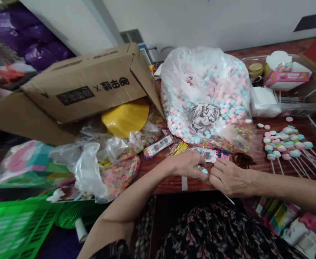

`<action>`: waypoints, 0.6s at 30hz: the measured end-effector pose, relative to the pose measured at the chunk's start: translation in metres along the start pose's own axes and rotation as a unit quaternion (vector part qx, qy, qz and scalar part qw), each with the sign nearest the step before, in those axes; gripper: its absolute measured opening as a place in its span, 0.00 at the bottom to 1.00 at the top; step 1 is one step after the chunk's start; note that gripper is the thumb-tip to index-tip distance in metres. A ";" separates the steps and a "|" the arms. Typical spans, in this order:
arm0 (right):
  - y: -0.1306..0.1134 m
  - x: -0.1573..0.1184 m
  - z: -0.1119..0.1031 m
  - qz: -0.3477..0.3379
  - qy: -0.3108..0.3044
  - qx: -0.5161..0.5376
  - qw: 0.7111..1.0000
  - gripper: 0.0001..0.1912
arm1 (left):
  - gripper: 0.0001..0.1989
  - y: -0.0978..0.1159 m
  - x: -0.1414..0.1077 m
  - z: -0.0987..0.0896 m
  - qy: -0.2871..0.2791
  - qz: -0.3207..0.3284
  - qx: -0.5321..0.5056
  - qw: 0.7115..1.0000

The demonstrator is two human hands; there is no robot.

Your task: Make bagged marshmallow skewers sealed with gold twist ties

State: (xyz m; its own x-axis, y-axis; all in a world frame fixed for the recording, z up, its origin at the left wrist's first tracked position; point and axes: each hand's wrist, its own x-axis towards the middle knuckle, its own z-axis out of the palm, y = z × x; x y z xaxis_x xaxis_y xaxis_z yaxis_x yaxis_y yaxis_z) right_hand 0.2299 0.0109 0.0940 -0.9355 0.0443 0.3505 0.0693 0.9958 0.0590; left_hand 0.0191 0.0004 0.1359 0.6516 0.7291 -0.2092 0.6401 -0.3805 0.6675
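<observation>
Your left hand (186,164) and right hand (229,178) meet in front of the candy bag (206,97), pinching a small blue candy (204,171): light, soft, so grip gently, near its thin stick (229,199).

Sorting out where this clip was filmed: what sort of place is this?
Probably a small workspace for making up sweets: a large clear plastic bag of pink and blue round sweets, rows of the same sweets on white sticks, and an open brown cardboard carton.

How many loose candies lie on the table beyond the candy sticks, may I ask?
3: two candies beside the clear bag, one pink candy further right; others may be hidden.
</observation>
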 end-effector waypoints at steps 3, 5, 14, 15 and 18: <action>0.028 0.002 0.005 0.121 0.031 -0.001 0.992 0.05 | 0.11 0.027 -0.018 0.011 0.222 -0.003 0.237 0.946; 0.043 0.006 0.001 0.224 0.111 0.041 0.967 0.06 | 0.15 0.032 -0.019 0.030 0.239 0.032 0.272 0.932; -0.012 0.039 0.034 0.327 0.185 0.440 0.815 0.10 | 0.24 -0.029 0.010 0.055 0.370 -0.024 -0.256 0.893; -0.014 0.041 0.042 0.341 0.195 0.395 0.830 0.09 | 0.30 -0.028 0.004 0.059 0.391 -0.035 -0.293 0.872; -0.014 0.050 0.065 0.241 0.164 0.237 0.927 0.06 | 0.37 -0.027 -0.020 0.079 0.347 -0.129 -0.445 0.816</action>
State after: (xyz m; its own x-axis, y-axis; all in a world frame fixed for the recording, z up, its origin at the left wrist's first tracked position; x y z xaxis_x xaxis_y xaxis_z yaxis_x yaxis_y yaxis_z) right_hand 0.1596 0.0039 0.0502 -0.6742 0.5437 0.4998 0.2186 0.7934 -0.5682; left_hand 0.0210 -0.0490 0.0656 -0.0419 0.9836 -0.1754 -0.0305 0.1742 0.9842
